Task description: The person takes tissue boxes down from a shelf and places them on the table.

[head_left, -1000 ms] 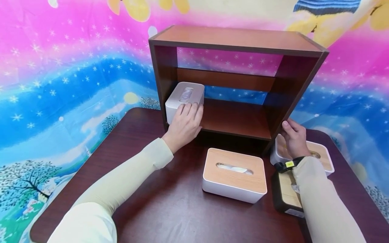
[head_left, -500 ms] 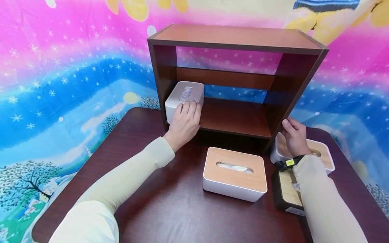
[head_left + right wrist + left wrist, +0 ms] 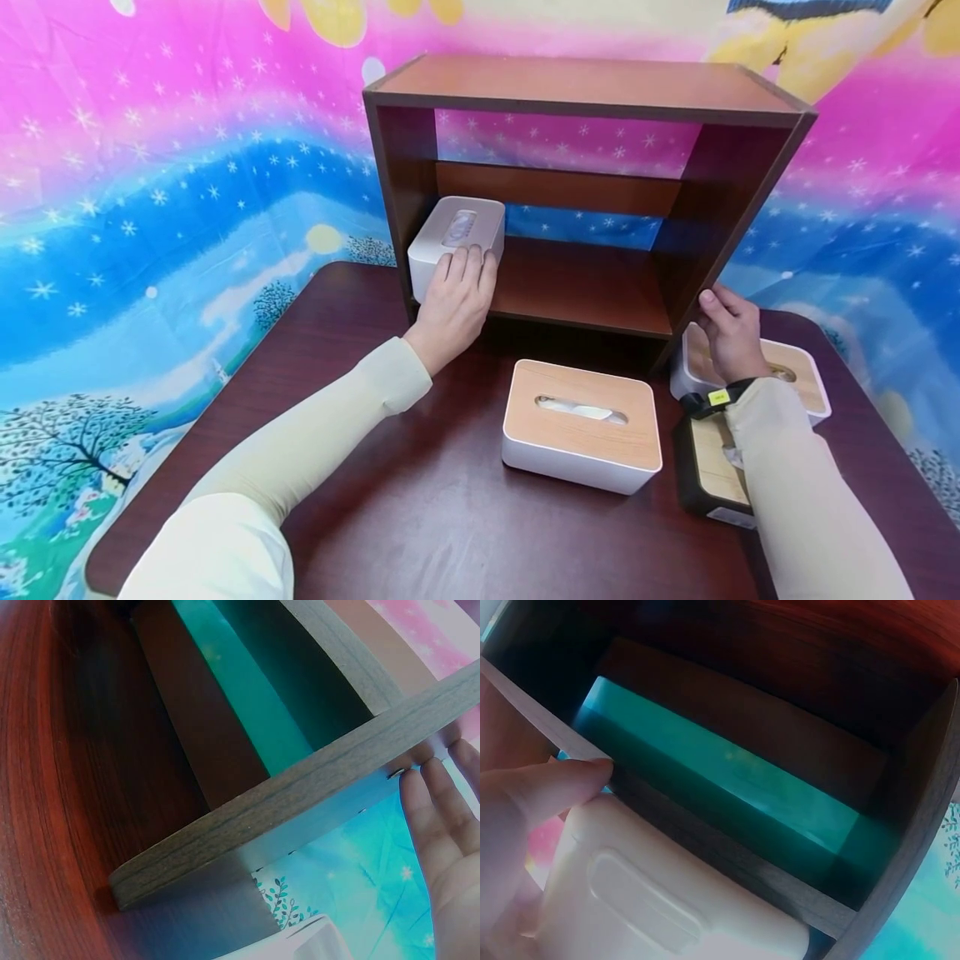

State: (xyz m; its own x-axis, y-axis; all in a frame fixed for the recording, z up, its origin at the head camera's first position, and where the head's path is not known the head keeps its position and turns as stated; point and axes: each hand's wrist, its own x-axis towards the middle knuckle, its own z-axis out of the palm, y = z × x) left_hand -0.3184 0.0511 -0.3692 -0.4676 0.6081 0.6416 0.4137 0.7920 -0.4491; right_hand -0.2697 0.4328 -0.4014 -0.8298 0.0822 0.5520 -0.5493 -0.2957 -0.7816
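In the head view, a pale grey tissue box (image 3: pixel 459 229) sits at the left end of the shelf unit (image 3: pixel 585 287), against the side panel. My left hand (image 3: pixel 453 304) holds this box by its front right corner, fingers over the top edge. The left wrist view shows the thumb (image 3: pixel 585 778) at the box's corner by the shelf board edge, with a raised oval on the box face. My right hand (image 3: pixel 731 329) touches the unit's right panel. Its straight fingertips (image 3: pixel 431 771) press the panel's outer face in the right wrist view.
On the table (image 3: pixel 390 517), a white tissue box with a wooden lid (image 3: pixel 581 442) stands before the unit. Under the right forearm are a dark wood-topped tissue box (image 3: pixel 712 467) and another white one (image 3: pixel 798 371). A printed cloth (image 3: pixel 187 208) hangs behind.
My left hand has shifted very slightly left over the grey tissue box, its thumb now less visible. The right hand stays at the panel.
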